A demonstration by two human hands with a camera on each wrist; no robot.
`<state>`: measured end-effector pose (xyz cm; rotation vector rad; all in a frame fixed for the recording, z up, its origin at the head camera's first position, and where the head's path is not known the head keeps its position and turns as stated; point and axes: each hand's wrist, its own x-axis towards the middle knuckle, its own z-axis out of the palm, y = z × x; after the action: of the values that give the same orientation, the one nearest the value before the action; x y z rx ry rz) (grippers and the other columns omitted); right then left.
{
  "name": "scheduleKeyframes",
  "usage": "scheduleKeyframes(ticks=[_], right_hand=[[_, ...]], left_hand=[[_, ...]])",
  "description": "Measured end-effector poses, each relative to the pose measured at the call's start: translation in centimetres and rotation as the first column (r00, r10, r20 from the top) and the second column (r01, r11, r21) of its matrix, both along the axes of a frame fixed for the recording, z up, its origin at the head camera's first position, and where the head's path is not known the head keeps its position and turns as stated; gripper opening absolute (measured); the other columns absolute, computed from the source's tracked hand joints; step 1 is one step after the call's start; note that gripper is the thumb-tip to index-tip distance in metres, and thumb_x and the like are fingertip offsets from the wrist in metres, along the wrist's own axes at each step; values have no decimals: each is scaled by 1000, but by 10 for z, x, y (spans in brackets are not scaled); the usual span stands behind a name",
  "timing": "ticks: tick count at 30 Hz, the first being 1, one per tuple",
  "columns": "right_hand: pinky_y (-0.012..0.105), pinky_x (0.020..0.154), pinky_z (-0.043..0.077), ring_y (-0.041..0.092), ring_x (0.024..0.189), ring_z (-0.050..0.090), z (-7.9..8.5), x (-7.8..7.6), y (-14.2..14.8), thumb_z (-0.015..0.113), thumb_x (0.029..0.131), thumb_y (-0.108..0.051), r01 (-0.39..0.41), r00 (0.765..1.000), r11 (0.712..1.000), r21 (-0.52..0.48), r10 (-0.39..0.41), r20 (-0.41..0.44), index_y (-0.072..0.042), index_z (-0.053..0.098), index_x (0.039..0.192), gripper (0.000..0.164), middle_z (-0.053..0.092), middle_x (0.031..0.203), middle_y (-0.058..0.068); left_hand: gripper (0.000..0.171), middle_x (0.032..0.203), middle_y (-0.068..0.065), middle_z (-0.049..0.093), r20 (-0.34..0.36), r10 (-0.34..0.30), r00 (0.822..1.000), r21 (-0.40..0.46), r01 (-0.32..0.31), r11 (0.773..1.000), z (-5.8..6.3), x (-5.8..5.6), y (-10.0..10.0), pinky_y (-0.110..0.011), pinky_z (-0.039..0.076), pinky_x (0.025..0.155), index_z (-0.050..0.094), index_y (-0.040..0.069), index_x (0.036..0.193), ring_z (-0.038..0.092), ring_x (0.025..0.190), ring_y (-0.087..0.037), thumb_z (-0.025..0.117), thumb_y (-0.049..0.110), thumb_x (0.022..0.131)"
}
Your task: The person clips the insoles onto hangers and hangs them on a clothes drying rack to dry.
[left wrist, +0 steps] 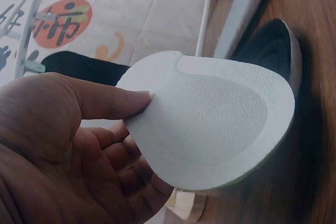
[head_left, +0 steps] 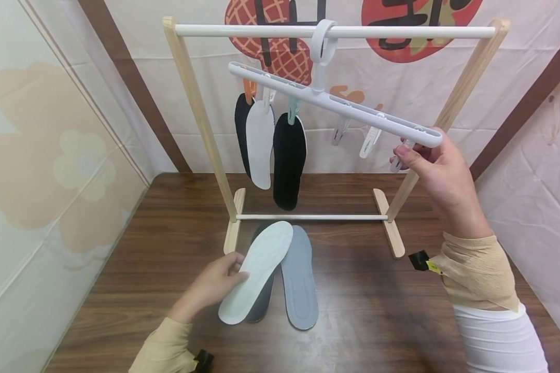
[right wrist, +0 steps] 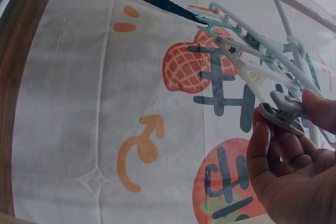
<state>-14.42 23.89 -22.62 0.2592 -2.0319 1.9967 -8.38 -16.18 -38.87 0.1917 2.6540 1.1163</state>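
Note:
My left hand [head_left: 214, 284] pinches the edge of a white insole [head_left: 260, 269] between thumb and fingers; it is tilted above the tabletop. Partly covered by it lies a dark insole [head_left: 263, 303], beside a grey insole [head_left: 302, 290]. My right hand [head_left: 448, 178] pinches a grey clip [right wrist: 283, 116] at the right end of a white clip hanger [head_left: 359, 110]. Two other clips, a clear clip [head_left: 340, 129] and a white clip [head_left: 371, 141], hang without insoles. On the left half, clips hold a black insole [head_left: 242, 129], a white insole [head_left: 259, 150] and another black insole [head_left: 289, 166].
The hanger's ring hook [head_left: 323, 44] goes round the white top bar [head_left: 401, 32] of a wooden rack [head_left: 197, 114]. The rack stands on a brown wooden table [head_left: 354, 311] before a printed cloth backdrop [head_left: 168, 62]. A lower white bar [head_left: 312, 217] joins its feet.

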Motion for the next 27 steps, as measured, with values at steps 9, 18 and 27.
scheduleKeyframes(ticks=[9,18,27], right_hand=[[20,76,50,10,82,67,0,0,-1,73,92,-4,0,1000,1000,-9,0,-4,-8,58,109,23,69,86,0],[20,75,50,11,81,68,1,1,-3,74,91,-2,1,1000,999,-41,-2,-12,-7,59,107,23,68,86,1],[20,75,52,12,81,71,1,1,-4,73,91,-1,2,1000,999,-47,-3,-23,-8,59,106,22,63,86,3]], left_hand=[[19,92,-4,65,5,-23,1000,44,23,999,3,-1,11,-33,51,69,65,4,111,57,78,-16,68,12,94],[18,89,-3,66,-8,-61,998,81,61,995,3,-2,18,-33,51,68,65,4,109,58,77,-15,69,12,94],[15,87,-2,64,-15,-63,998,106,64,992,3,-4,28,-31,49,69,65,5,107,57,77,-14,68,10,94]])
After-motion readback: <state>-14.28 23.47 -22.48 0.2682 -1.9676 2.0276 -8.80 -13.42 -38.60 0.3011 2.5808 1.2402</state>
